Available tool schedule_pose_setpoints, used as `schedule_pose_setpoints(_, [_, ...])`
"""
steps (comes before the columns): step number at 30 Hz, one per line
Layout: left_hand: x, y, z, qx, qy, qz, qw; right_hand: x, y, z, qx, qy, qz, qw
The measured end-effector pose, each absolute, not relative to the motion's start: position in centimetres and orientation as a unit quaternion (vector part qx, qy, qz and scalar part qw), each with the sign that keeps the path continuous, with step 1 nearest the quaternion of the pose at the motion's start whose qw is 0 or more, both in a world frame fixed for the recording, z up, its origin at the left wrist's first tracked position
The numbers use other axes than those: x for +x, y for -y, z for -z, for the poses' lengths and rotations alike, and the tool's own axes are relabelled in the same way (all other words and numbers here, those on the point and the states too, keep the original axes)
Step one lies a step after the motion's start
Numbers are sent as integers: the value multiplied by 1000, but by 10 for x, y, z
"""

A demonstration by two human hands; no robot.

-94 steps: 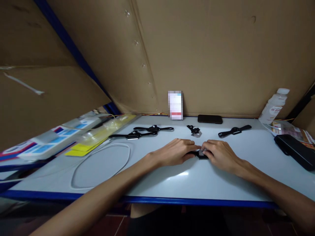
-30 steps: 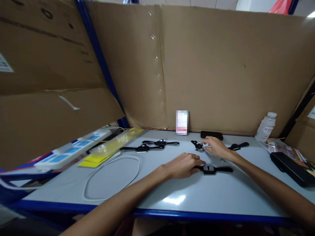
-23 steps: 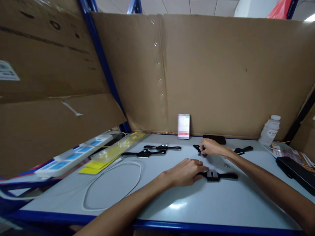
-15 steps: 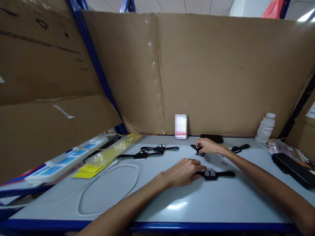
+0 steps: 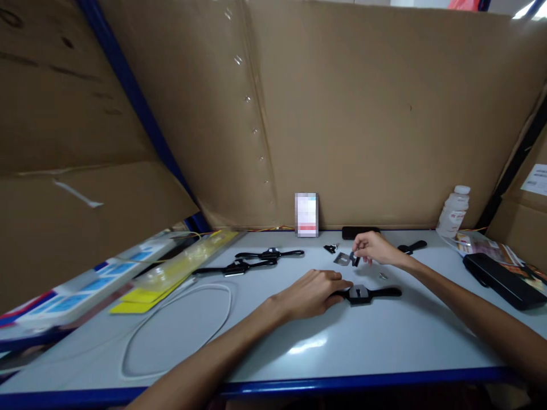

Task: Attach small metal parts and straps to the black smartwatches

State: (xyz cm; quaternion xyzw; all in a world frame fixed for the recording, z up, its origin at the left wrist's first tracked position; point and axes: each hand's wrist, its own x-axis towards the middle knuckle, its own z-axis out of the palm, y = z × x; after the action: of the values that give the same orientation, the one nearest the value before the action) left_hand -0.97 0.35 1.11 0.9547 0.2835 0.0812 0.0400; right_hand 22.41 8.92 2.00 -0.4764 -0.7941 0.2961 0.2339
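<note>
My left hand (image 5: 315, 292) is closed round the left handle of a black spokeshave (image 5: 387, 292), which lies flat on the table with a grey blade (image 5: 359, 291) on its middle. Farther back, my right hand (image 5: 370, 249) pinches a small black cap piece (image 5: 354, 259) just above the table. Beside that piece lies a loose metal blade (image 5: 342, 259). Another small black part (image 5: 330, 249) rests behind it. A small silver screw (image 5: 383, 275) lies between my right forearm and the spokeshave. Two more spokeshaves (image 5: 271, 253) (image 5: 235, 266) lie to the left.
At the right are another black-handled tool (image 5: 412, 247), a black case (image 5: 504, 280) and a bottle (image 5: 453, 212). A lit phone (image 5: 306, 215) leans on the cardboard wall (image 5: 342, 114). A white cable (image 5: 123, 356), yellow packaging (image 5: 141, 299) and a power strip (image 5: 81, 296) occupy the left.
My right hand has lifted a black cap piece off toward the right, leaving a blade and another small part in sight on the table. My left hand stays on the spokeshave. The view has tilted slightly.
</note>
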Motion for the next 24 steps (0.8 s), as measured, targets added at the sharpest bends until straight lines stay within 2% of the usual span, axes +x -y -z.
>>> schedule_pose_setpoints(2, [-10,-3,-11,954,-284,-80,44,239,-69,-18,-468,768,-357,252])
schedule_pose_setpoints(5, [-11,-3,-11,952,-290,-79,50,249,-40,-13,-444,651,-522,326])
schedule_pose_setpoints(8, [-11,-2,-13,950,-298,-76,56,244,-20,-6,-439,609,-556,357])
schedule_pose_setpoints(13, [-11,-2,-13,948,-306,-69,62,229,-10,3,-458,702,-407,363])
schedule_pose_setpoints(22, [-12,-3,-11,946,-311,-62,64,228,1,-3,-496,808,-194,252])
schedule_pose_setpoints(24, [-12,-3,-12,946,-312,-61,62,236,-3,-12,-490,819,-163,250])
